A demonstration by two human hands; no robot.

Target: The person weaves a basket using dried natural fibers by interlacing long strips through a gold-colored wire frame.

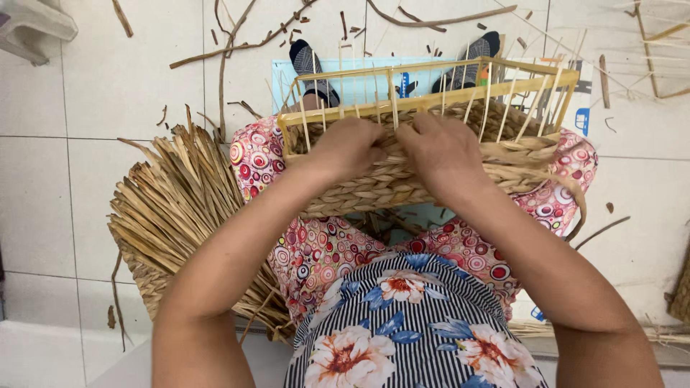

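Straw-woven basket [424,154] on lap, both hands [352,147] [442,154] in closed grip at its woven upper edge, upright stakes [503,100] beyond.

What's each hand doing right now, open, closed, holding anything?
Left hand: closed, gripping the woven wall of the half-woven basket.
Right hand: fingers curled on the same wall, pressing the weave.

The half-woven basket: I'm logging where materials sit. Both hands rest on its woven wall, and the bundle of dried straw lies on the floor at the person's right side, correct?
Not quite. The head view shows the bundle of dried straw at the person's left side, not the right. The rest holds: the left hand and right hand both rest on the woven wall of the half-woven basket.
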